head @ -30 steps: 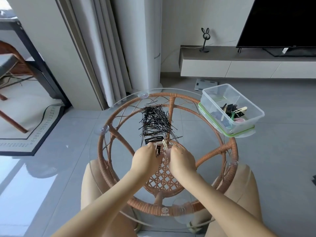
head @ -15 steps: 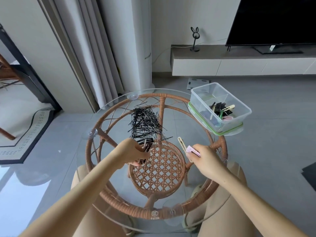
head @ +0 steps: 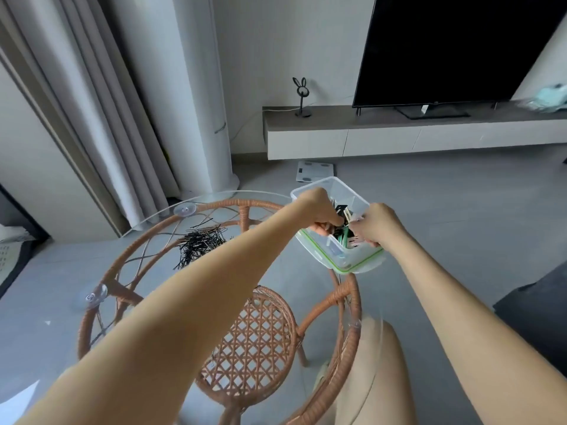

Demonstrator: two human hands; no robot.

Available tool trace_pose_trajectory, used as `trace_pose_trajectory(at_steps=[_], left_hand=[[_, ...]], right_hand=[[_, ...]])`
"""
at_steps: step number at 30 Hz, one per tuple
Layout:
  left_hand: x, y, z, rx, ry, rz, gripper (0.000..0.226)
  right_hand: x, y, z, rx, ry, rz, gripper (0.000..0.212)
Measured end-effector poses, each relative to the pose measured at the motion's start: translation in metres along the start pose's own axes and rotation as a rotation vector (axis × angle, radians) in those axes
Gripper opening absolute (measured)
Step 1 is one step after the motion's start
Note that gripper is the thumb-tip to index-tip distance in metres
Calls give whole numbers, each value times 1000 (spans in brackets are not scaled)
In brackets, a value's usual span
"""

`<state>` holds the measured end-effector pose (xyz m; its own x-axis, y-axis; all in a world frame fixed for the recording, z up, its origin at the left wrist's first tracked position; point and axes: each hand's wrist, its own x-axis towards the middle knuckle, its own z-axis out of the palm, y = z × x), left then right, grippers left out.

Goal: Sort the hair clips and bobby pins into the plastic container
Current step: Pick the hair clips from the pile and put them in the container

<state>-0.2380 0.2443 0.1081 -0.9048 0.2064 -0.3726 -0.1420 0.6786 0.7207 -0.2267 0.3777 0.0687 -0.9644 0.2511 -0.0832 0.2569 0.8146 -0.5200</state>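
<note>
1. Both my hands had swung off the middle of the table [head: 196, 200] and over to the container [head: 352, 262] at its right edge; half a second before, they hung over the wicker centre, each pinching clips.
2. My left hand [head: 319, 210] reached down inside the tub, fingers curled together around something dark. It was too small and too hidden to say whether I gripped it or was letting go.
3. My right hand [head: 376, 223] sat over the near right rim, fingertips bunched and pointing in. The pale and pink clips I had carried a moment earlier were not plainly in it; I couldn't tell if they had dropped.
4. Clips [head: 343, 233] lay heaped in the tub, black, green and cream among them.
5. My read: this was the drop-off for that handful, so the clip share looked nearly done.
6. The pins [head: 201, 242] lay in their black pile on the glass, far left of the tub, untouched. That was the big job left.
</note>
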Motion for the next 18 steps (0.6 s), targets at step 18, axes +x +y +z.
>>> trace_pose_trajectory(at_steps=[18], left_hand=[[-102, -165, -76, 352, 389, -41, 13]], right_hand=[[-106, -61, 70, 30, -240, -701, 20]])
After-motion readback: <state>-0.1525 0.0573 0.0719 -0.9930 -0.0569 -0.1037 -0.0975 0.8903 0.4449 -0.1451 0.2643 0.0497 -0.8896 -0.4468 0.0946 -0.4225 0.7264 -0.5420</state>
